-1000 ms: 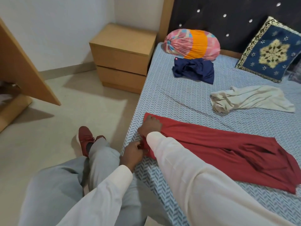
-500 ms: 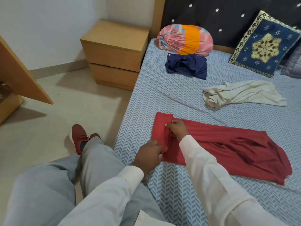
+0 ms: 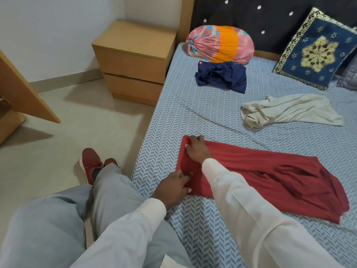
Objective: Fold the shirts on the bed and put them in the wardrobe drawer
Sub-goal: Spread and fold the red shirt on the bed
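The long red cotton shirt (image 3: 260, 171) lies flat on the blue herringbone bed sheet (image 3: 193, 113), folded lengthwise into a narrow strip with its left end turned over in a short flap. The right hand (image 3: 196, 148) pinches the flap's far corner with curled fingers; the left hand (image 3: 172, 187) pinches its near corner between thumb and fingers. Beyond the right hand lie a crumpled cream shirt (image 3: 289, 111) and, farther off, a bunched navy shirt (image 3: 222, 76).
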A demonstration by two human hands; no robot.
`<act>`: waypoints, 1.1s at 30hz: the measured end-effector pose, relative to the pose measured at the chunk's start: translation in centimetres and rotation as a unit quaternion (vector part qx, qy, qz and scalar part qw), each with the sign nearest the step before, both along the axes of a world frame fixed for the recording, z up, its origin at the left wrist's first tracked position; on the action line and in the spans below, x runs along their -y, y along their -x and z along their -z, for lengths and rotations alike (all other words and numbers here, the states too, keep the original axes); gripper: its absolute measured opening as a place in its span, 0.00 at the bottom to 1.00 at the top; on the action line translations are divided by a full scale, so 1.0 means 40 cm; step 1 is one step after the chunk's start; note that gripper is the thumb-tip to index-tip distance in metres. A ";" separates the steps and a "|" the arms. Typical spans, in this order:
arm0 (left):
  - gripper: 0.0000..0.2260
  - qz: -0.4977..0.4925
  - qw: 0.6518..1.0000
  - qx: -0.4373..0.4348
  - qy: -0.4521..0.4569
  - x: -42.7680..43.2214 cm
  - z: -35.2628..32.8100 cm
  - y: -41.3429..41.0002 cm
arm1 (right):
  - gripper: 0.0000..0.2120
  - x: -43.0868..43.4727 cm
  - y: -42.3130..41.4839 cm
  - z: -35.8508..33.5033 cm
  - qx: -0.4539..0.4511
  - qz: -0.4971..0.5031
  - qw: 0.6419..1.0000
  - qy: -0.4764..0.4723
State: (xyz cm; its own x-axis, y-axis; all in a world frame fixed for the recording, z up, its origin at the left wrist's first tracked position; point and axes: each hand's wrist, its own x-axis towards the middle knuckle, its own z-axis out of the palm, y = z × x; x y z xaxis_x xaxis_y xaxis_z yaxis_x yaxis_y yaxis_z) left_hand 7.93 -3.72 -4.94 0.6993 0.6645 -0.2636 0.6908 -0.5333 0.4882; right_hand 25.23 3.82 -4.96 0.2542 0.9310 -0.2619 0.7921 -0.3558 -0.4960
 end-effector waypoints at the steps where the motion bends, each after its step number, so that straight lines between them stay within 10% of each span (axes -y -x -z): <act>1: 0.27 0.006 1.000 -0.003 -0.005 0.000 -0.002 -0.003 | 0.23 -0.008 0.008 0.003 0.018 0.001 1.000 0.002; 20: 0.28 0.011 1.000 -0.002 -0.022 0.006 0.013 -0.004 | 0.20 0.055 0.034 -0.027 0.134 -0.067 0.988 -0.044; 33: 0.28 -0.316 0.926 0.150 0.139 0.016 -0.019 -0.002 | 0.16 0.096 0.021 -0.074 0.052 0.040 0.997 0.041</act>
State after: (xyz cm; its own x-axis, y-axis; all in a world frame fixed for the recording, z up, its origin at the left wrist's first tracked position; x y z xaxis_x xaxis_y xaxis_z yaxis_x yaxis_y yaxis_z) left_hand 8.02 -4.35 -4.19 0.2630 0.9016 -0.3433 0.6332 0.1072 0.7666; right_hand 24.38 0.00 -2.00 0.3565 0.8833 -0.3044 0.8054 -0.4557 -0.3790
